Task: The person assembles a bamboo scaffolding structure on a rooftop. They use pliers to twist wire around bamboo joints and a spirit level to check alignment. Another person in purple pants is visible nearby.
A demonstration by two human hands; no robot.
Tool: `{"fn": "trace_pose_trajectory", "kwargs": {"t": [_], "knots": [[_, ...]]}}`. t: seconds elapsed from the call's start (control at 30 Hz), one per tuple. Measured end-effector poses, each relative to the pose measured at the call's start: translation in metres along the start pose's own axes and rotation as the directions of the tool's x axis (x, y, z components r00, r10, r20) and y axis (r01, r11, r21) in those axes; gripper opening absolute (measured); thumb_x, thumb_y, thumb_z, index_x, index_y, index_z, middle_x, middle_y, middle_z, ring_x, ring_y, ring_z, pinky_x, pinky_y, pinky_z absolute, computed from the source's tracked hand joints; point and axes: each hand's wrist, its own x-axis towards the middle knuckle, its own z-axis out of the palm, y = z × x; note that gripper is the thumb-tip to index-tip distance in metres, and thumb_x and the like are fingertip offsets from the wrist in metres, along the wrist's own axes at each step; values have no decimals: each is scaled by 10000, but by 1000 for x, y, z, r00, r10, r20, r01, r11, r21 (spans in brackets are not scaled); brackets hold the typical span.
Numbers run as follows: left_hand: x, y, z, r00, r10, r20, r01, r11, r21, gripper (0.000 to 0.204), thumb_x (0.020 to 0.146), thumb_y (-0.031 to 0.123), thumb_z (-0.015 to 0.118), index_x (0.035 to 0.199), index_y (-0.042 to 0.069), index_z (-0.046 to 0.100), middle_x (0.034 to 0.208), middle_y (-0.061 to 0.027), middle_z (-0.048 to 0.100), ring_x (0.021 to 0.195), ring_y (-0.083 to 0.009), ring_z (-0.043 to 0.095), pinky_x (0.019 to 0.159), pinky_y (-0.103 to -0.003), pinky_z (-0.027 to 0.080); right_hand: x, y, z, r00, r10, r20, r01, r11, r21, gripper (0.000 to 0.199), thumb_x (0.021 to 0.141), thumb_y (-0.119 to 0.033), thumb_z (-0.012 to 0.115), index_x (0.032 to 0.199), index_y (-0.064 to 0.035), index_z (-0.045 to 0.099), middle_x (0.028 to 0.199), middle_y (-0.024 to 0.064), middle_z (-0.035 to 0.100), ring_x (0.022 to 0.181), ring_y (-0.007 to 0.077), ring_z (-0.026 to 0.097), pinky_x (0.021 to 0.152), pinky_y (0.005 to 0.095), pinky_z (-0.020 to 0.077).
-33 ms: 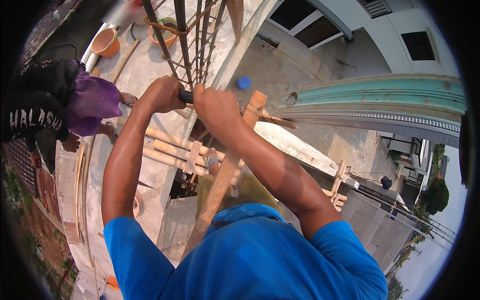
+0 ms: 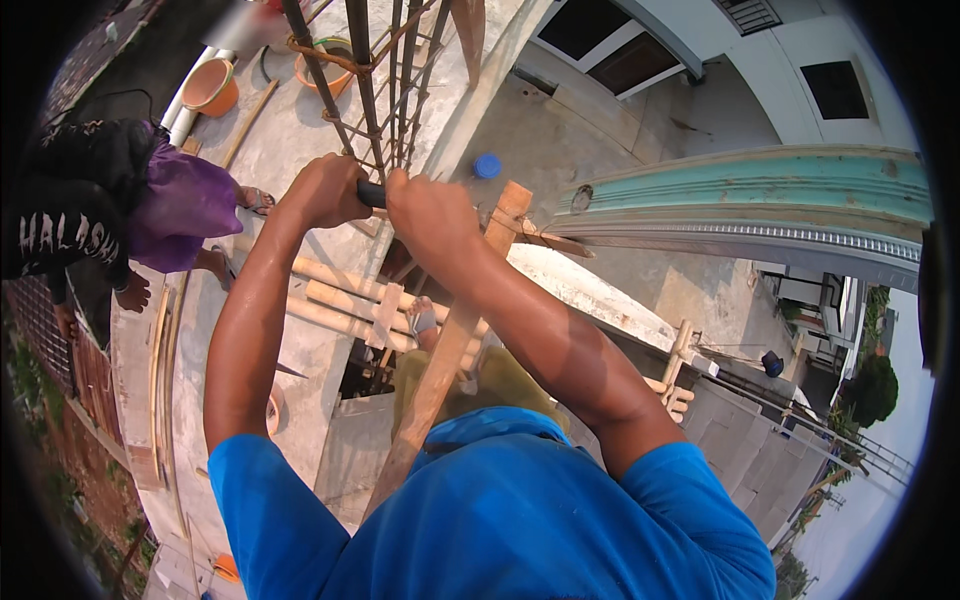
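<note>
Both my arms reach forward, with my hands close together at the foot of the rebar cage point(image 2: 365, 70). My left hand point(image 2: 330, 192) is closed around a short black bar-like handle point(image 2: 371, 194). Just to its right, my right hand point(image 2: 432, 215) is closed on the same handle. Only the stretch between the two fists shows; its ends are hidden, so I cannot tell the tool's kind. The cage has dark upright bars bound by rusty ties. A wooden plank point(image 2: 445, 365) slants up from my body, passing under my right forearm.
Bamboo poles point(image 2: 335, 295) lie below my hands, beside an opening in the concrete. At left a person with a purple cloth point(image 2: 188, 205) stands near an orange bucket point(image 2: 210, 87). A blue bucket point(image 2: 487, 166) sits on lower ground. A green-sided beam point(image 2: 740, 195) juts in from the right.
The other person's hand at the left has shifted slightly. My own hands and the black handle stay in place.
</note>
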Motion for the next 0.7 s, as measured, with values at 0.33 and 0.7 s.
{"fn": "trace_pose_trajectory", "kwargs": {"t": [0.33,0.7], "knots": [[-8,15,73,696,70,-715,7,994,105,346,694,6,751,988,56,576,949,-120,576,906,-347,570,779,-486,478,7,16,-5,994,-70,-79,79,989,125,81,901,-60,638,931,9,611,772,174,732,688,344,757,592,436,590],[-27,16,18,957,120,-264,-127,992,-10,324,763,6,684,1029,14,500,914,-237,634,902,-478,626,789,-565,500,9,6,-3,992,79,94,-76,997,-32,126,989,-160,599,1020,-75,687,942,115,775,903,272,786,722,391,603]]}}
